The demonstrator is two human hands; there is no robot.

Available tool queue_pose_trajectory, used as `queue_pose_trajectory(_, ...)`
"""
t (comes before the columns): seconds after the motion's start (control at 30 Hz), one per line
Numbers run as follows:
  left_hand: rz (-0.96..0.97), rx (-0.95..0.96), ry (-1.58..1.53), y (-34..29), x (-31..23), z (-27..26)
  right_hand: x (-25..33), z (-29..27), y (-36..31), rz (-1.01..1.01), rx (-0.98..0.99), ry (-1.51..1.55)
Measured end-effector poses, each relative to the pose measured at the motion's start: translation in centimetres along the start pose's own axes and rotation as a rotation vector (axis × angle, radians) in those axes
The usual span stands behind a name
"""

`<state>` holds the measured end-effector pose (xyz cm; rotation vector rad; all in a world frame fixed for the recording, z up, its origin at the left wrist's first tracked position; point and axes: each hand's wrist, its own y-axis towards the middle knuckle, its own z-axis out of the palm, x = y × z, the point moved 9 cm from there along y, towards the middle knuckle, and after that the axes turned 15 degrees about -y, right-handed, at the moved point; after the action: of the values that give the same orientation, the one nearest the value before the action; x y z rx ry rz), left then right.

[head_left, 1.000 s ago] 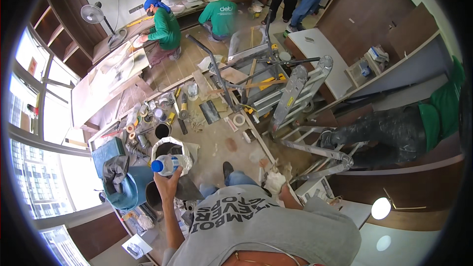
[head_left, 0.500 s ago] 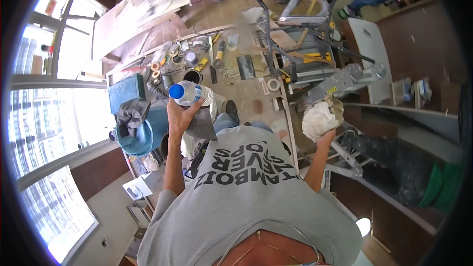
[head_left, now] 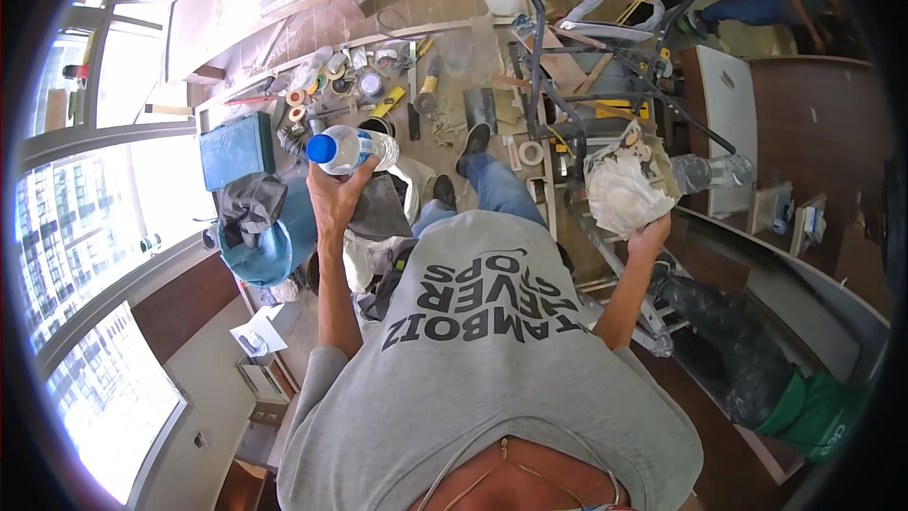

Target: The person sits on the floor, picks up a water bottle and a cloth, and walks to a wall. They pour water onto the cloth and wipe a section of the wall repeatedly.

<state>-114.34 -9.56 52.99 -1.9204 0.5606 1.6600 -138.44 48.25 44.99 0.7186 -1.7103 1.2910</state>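
Observation:
A clear plastic bottle [head_left: 361, 148] with a blue cap is gripped in my left hand [head_left: 333, 191], fingers wrapped round it. Beside that hand shows a flat dark grey piece [head_left: 381, 207]; whether I hold it too I cannot tell. Out to the right, my right hand [head_left: 649, 235] is closed on the lower edge of a crumpled whitish bundle [head_left: 624, 197], like bunched cloth or paper. Its fingers are partly hidden by the bundle, and small brownish scraps show at its far side.
Ahead lie tape rolls [head_left: 296, 114], an angle grinder [head_left: 428, 90] and a yellow level [head_left: 388, 101]. A metal frame [head_left: 539, 47] stands front right. At left are a blue case [head_left: 235, 153] and a blue bin [head_left: 270, 251]. A dusty-trousered person [head_left: 757, 360] is close at right; others are farther off.
My right hand has risen slightly outward with the bundle, which now shows its far side more. The bottle has shifted a little left and up. One of my legs has stepped forward.

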Motion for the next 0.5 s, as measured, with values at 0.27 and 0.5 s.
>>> queue_pose_trajectory(0.27, 0.023, -0.013, 0.017, 8.8, -2.4, 5.1, 3.1, 10.9, 8.5, 0.031, 0.055, 0.013)
queue_pose_trajectory(0.5, 0.084, -0.066, 0.065, 16.1, -5.9, 8.9, 8.4, 16.4, 13.9, -0.049, 0.128, 0.005)
